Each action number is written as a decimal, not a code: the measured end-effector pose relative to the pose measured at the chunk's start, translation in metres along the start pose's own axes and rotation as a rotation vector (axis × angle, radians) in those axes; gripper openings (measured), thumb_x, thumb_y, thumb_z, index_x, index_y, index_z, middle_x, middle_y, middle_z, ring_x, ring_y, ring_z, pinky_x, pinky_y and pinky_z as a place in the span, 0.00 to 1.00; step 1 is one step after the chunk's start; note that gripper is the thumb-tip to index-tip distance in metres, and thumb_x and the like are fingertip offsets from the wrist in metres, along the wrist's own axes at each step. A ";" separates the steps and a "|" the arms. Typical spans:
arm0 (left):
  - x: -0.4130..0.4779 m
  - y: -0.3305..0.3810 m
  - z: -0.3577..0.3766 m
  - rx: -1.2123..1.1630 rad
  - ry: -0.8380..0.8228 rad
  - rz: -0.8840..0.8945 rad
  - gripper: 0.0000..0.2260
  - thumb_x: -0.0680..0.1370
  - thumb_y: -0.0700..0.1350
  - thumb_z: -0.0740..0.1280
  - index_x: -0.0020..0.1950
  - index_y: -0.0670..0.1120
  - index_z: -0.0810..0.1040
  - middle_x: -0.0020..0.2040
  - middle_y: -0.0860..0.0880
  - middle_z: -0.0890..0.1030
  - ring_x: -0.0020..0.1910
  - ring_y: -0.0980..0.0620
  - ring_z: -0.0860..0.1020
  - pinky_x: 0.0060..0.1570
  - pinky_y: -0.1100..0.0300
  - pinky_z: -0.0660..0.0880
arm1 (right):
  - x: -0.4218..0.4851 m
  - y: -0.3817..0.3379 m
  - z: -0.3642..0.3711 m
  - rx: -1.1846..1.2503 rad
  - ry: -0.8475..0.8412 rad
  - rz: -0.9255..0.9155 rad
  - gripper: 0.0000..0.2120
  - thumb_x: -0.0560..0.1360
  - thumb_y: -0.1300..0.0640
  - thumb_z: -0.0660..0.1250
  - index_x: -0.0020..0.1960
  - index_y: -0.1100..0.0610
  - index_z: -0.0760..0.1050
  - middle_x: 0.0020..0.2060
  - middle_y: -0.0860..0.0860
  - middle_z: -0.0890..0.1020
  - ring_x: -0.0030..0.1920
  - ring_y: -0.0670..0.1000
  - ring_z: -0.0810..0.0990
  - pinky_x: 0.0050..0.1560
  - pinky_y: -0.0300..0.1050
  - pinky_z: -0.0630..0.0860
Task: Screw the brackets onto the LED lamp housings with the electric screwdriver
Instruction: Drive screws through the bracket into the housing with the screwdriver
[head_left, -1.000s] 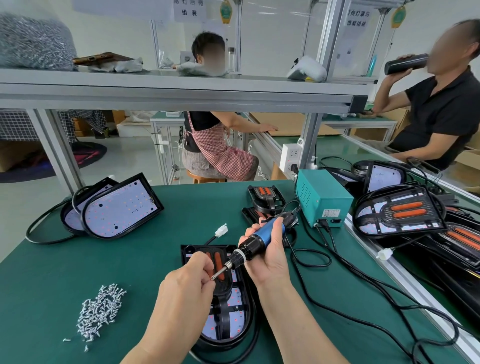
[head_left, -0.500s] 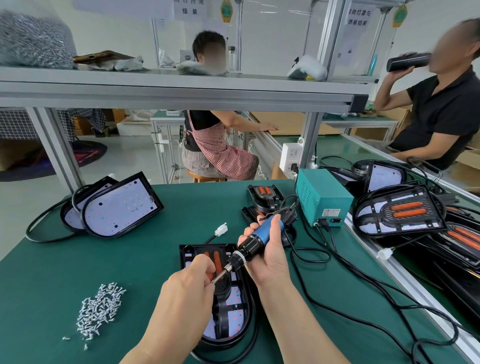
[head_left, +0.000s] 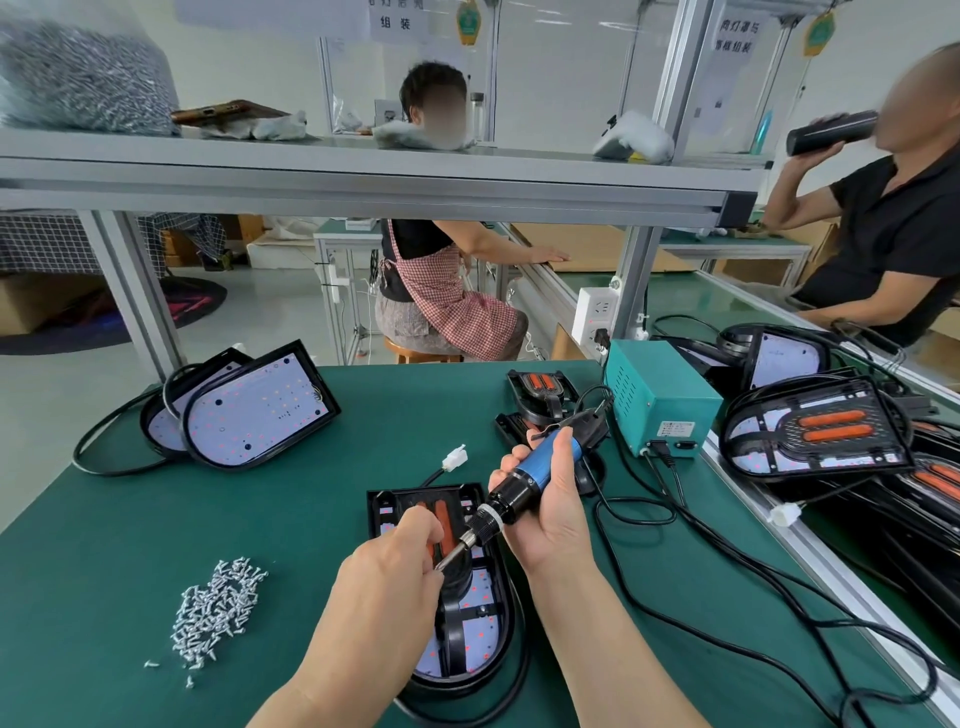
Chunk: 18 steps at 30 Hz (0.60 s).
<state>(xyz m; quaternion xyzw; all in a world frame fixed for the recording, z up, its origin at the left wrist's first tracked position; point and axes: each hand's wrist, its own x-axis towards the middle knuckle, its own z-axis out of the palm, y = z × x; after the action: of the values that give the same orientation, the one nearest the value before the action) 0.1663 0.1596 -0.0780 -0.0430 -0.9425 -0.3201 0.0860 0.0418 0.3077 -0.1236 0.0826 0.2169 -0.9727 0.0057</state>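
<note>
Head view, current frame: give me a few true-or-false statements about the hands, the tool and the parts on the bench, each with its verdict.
1. The right hand grips the electric screwdriver. True.
2. The left hand rests on the screw pile. False: its fingers pinch at the screwdriver's bit tip over the lamp housing; the pile lies apart, to the left.
3. The teal power box stands to the right of the screwdriver. True.
4. The lamp housing under the hands lies on the upper shelf. False: it lies on the green table.
</note>
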 end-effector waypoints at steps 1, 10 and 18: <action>0.000 0.000 0.000 0.006 0.000 0.005 0.10 0.79 0.39 0.65 0.52 0.54 0.69 0.39 0.54 0.78 0.41 0.53 0.77 0.47 0.56 0.75 | 0.000 0.000 0.000 -0.002 0.001 -0.003 0.21 0.74 0.41 0.71 0.55 0.55 0.70 0.36 0.50 0.76 0.33 0.47 0.73 0.39 0.41 0.71; -0.001 -0.002 0.001 0.004 0.005 0.047 0.11 0.78 0.38 0.63 0.52 0.54 0.66 0.38 0.53 0.77 0.41 0.48 0.76 0.46 0.51 0.75 | -0.003 0.001 0.005 -0.034 -0.028 -0.024 0.18 0.76 0.42 0.69 0.55 0.54 0.71 0.35 0.49 0.75 0.32 0.47 0.73 0.38 0.41 0.71; -0.001 -0.013 0.005 0.008 0.044 0.066 0.11 0.78 0.43 0.66 0.55 0.54 0.67 0.40 0.56 0.79 0.41 0.53 0.77 0.47 0.52 0.76 | -0.007 0.001 0.009 -0.032 -0.040 -0.046 0.23 0.73 0.42 0.71 0.58 0.55 0.69 0.35 0.49 0.74 0.32 0.47 0.72 0.37 0.40 0.73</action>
<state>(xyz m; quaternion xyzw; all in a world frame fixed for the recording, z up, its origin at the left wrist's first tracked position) 0.1652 0.1523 -0.0898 -0.0666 -0.9398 -0.3140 0.1174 0.0478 0.3031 -0.1148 0.0580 0.2343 -0.9704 -0.0112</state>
